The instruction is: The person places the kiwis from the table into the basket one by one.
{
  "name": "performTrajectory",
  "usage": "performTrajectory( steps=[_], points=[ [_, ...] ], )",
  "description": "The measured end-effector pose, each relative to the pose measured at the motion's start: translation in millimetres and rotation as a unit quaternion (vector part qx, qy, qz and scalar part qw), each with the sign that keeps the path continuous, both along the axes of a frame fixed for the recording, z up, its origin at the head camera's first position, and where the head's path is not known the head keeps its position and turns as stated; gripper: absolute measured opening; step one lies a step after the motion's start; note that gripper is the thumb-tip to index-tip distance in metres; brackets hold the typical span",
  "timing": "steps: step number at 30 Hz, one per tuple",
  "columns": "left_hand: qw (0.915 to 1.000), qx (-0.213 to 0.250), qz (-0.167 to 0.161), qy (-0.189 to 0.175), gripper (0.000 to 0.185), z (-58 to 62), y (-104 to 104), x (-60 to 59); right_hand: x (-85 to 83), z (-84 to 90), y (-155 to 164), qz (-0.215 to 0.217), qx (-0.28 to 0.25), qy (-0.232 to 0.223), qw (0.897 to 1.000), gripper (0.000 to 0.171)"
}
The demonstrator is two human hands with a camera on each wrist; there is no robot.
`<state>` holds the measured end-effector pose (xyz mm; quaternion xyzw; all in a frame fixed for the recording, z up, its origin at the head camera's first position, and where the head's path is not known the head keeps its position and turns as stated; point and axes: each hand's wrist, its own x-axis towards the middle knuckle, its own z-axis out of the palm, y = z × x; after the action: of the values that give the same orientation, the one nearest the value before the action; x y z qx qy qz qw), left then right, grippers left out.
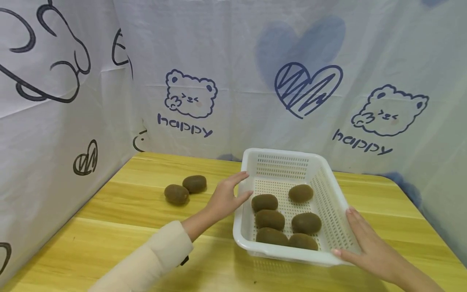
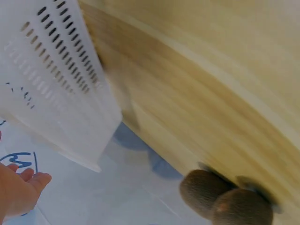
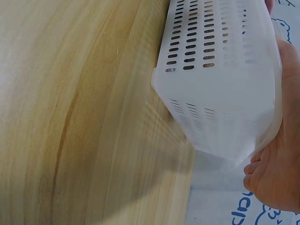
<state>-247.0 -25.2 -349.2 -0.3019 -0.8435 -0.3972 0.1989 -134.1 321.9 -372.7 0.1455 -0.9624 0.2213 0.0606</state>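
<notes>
The right grip [image 1: 379, 247] is bent round the right rim of the white basket [image 1: 332, 178] near its close corner, thumb lying on the rim and fingers along the outer side; in the right wrist view the fingers bunch below the rim's edge. The left grip [image 1: 228, 195] stands loosely spread at the basket's left rim, thumb and forefinger well parted, with nothing grasped; whether the fingertips touch the plastic I cannot tell.

The basket is a shallow-looking rectangular one with rounded corners, slotted walls and a perforated floor. Six brown, fuzzy, oval kiwis [image 1: 306, 224] lie inside: three run along the basket's left wall, the closest of them beside another at its near wall, and two more sit towards its right side, one behind the other. All look whole, their skins matt and even.

Left of the basket, beyond the left forearm, two loose kiwis [image 1: 176, 194] lie close together. They and the basket are on a yellow wood-grained tabletop [image 1: 142, 182]. A cream sleeve [image 1: 160, 251] covers the left forearm. Behind the basket hangs a pale cloth [image 1: 248, 73] printed with hearts, bear faces and the word "happy".
</notes>
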Motion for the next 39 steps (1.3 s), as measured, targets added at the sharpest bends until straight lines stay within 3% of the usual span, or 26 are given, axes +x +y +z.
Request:
performTrajectory(
  steps=[10,14,24,39],
  points=[
    [0.9992,0.02,0.034,0.002,0.043,-13.1,-30.8,5.1,1.1,-1.3,2.4,-0.005,-0.004,-0.006,1.0,0.101],
    [0.9985,0.015,0.051,0.012,0.044,-16.5,-42.5,5.4,1.5,-2.0,3.0,-0.005,-0.006,-0.008,1.0,0.1],
    [0.9973,-0.015,0.071,-0.005,0.047,-26.4,-73.9,3.8,1.3,-0.7,1.7,-0.004,-0.001,-0.009,1.0,0.1],
    [0.9957,-0.042,0.083,0.005,0.052,-40.9,-111.4,-1.3,0.3,-0.6,1.0,-0.004,0.0,-0.011,1.0,0.1]
  ],
)
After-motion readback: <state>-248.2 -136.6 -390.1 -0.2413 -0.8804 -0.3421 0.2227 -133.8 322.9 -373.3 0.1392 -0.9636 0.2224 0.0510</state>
